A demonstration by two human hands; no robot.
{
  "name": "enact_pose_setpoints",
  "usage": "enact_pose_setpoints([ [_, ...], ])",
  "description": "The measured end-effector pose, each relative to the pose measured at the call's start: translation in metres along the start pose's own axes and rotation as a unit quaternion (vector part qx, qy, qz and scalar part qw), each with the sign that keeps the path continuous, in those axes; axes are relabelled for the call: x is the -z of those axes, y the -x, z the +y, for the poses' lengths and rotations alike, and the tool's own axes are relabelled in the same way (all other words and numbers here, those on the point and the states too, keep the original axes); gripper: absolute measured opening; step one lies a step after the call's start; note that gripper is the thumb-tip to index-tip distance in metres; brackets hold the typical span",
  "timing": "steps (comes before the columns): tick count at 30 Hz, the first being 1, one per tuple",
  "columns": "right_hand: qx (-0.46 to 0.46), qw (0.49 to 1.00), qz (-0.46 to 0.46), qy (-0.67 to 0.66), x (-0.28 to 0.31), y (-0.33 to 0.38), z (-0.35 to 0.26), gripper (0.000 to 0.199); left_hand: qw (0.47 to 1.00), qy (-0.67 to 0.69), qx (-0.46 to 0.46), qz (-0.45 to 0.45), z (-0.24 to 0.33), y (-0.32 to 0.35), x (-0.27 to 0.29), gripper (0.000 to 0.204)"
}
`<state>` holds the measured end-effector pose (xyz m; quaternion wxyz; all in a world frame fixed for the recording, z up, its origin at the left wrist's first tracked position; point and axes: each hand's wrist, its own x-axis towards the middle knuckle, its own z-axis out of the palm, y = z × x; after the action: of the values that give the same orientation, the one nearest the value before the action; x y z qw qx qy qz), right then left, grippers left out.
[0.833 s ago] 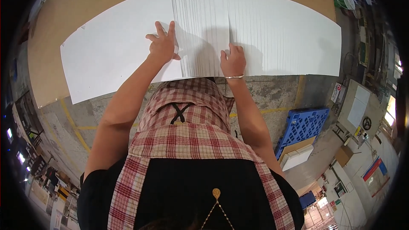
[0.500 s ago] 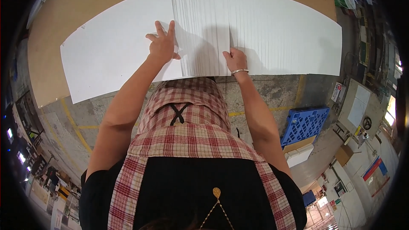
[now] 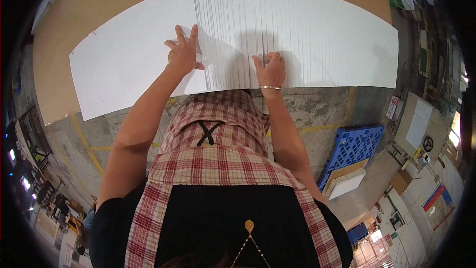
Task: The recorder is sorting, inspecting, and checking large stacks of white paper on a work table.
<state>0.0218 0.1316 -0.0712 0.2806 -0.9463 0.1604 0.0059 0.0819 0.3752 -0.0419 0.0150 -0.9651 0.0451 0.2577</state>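
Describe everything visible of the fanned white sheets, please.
The white sheets, seemingly paper, lie fanned and overlapping on a brown surface. Narrow strips of edge run from the middle rightward; the left part is one broad face. The left hand lies spread on them; the right hand is at their edges near the middle.

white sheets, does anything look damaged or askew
Yes, slightly: the white sheets show two small ragged spots at the left end, odd against the otherwise smooth edge. Whether torn or bent is too small to tell.
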Motion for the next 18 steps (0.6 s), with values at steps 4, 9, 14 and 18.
enact_pose_setpoints([
  [4, -0.047, 0.999, 0.007, -0.01, 0.001, -0.006, 0.004, 0.039, 1.0, -0.014, 0.007, -0.005, 0.0, -0.001, 0.002, 0.132],
  [9, -0.07, 0.988, -0.125, -0.057, -0.001, -0.019, 0.032, 0.043, 1.0, -0.009, 0.005, -0.022, 0.001, -0.001, 0.007, 0.131],
  [14, -0.108, 0.974, -0.134, -0.148, -0.002, -0.019, 0.034, 0.038, 0.999, -0.006, 0.004, -0.038, -0.002, 0.001, 0.01, 0.13],
  [18, -0.123, 0.966, -0.139, -0.178, -0.003, -0.019, 0.041, 0.036, 1.0, 0.004, 0.0, -0.021, -0.002, 0.001, 0.006, 0.13],
])
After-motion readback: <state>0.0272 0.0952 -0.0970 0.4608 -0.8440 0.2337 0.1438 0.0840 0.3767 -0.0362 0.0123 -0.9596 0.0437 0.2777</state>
